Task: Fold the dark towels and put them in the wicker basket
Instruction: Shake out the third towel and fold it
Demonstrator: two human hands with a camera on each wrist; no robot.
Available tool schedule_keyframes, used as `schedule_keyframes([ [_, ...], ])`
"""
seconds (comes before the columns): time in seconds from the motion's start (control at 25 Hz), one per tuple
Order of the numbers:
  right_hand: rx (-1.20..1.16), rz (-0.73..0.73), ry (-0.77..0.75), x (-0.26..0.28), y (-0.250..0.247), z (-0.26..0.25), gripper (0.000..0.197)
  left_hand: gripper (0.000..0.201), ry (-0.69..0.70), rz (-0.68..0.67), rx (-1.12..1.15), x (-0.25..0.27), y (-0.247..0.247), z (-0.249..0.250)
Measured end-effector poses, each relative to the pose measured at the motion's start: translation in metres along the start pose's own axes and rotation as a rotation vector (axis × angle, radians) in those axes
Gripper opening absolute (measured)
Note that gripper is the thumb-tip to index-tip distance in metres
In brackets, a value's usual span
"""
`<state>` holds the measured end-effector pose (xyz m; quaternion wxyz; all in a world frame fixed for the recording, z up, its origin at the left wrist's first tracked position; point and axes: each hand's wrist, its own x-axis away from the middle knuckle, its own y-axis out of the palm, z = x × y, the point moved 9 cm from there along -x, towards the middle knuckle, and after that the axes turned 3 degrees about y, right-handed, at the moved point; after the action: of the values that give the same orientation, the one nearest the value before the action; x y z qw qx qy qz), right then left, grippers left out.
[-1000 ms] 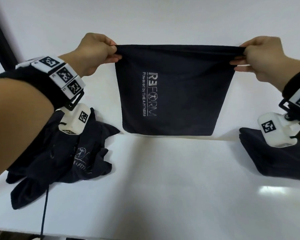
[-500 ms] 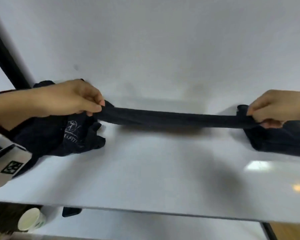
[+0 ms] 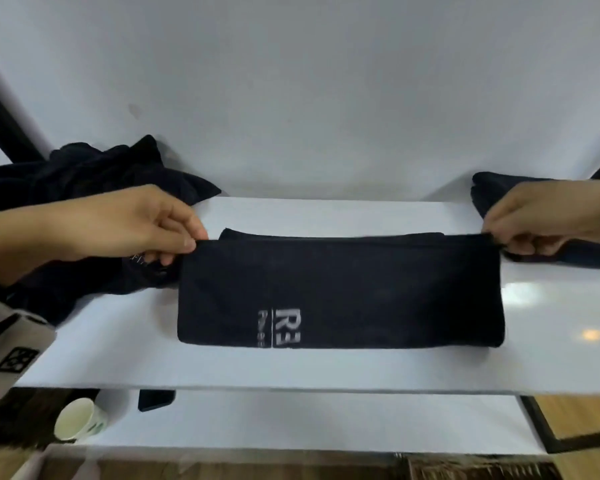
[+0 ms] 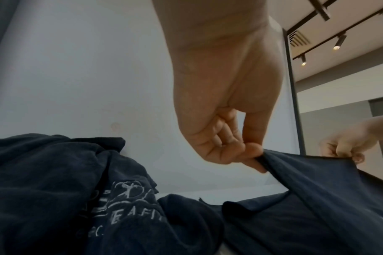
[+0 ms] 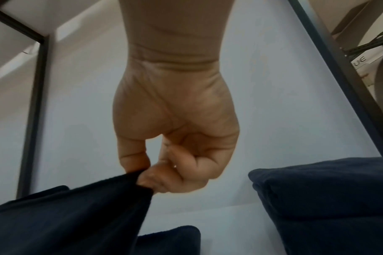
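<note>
A dark towel (image 3: 340, 292) with a grey "RE" logo lies across the middle of the white table (image 3: 326, 368), doubled into a long band. My left hand (image 3: 184, 242) pinches its far left corner (image 4: 262, 158). My right hand (image 3: 499, 242) pinches the far right corner (image 5: 140, 179). Both corners are held a little above the lower layer. A heap of unfolded dark towels (image 3: 94, 188) lies at the left (image 4: 77, 189). A folded dark towel (image 3: 492, 192) sits at the right (image 5: 321, 198). No wicker basket is in view.
The table backs onto a white wall (image 3: 309, 81). Below the table's front edge a paper cup (image 3: 77, 419) and a dark phone (image 3: 155, 400) rest on a lower white surface. A black frame (image 3: 0, 123) stands at the far left.
The towel hung spread in the air a second ago. Both hands lowered it flat onto the table, then drew the top edge over toward me, so it now lies doubled.
</note>
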<state>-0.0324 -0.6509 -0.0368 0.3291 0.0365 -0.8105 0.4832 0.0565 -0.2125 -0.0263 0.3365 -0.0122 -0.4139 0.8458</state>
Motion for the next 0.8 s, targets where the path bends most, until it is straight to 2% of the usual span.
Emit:
schedule_keyframes([
  [0.08, -0.101, 0.113, 0.091, -0.016, -0.007, -0.002, 0.015, 0.014, -0.025, 0.113, -0.062, -0.025, -0.009, -0.002],
  [0.16, -0.167, 0.153, 0.167, -0.032, -0.003, -0.002, 0.010, 0.013, -0.042, 0.184, -0.183, -0.055, -0.011, -0.004],
  [0.24, -0.255, 0.177, 0.187, -0.044, 0.002, -0.004, 0.019, 0.019, -0.059, 0.201, -0.383, -0.077, -0.006, -0.002],
  [0.28, -0.258, 0.219, 0.144, -0.047, 0.001, -0.009, 0.019, 0.023, -0.049, 0.217, -0.501, -0.080, -0.003, 0.003],
  [0.36, -0.083, 0.356, -0.077, -0.040, -0.007, -0.030, 0.011, 0.023, 0.030, 0.258, -0.627, -0.074, 0.012, 0.026],
  [0.4, 0.036, 0.385, -0.200, -0.030, -0.002, -0.042, 0.011, 0.021, 0.082, 0.239, -0.652, -0.066, 0.027, 0.039],
  [0.44, 0.149, 0.345, -0.306, -0.018, 0.013, -0.053, 0.016, 0.021, 0.101, 0.168, -0.679, -0.057, 0.049, 0.048],
  [0.52, 0.336, 0.208, -0.428, -0.006, 0.054, -0.055, 0.030, 0.030, 0.048, -0.072, -0.749, -0.040, 0.097, 0.051],
  [0.56, 0.412, 0.182, -0.451, -0.002, 0.068, -0.051, 0.037, 0.034, 0.023, -0.158, -0.814, -0.038, 0.113, 0.049],
  [0.64, 0.532, 0.196, -0.417, 0.007, 0.080, -0.038, 0.051, 0.039, 0.030, -0.227, -0.933, -0.050, 0.123, 0.052],
  [0.8, 0.800, 0.211, -0.332, 0.043, 0.101, -0.038, 0.064, 0.050, 0.046, -0.330, -0.939, -0.112, 0.125, 0.045],
])
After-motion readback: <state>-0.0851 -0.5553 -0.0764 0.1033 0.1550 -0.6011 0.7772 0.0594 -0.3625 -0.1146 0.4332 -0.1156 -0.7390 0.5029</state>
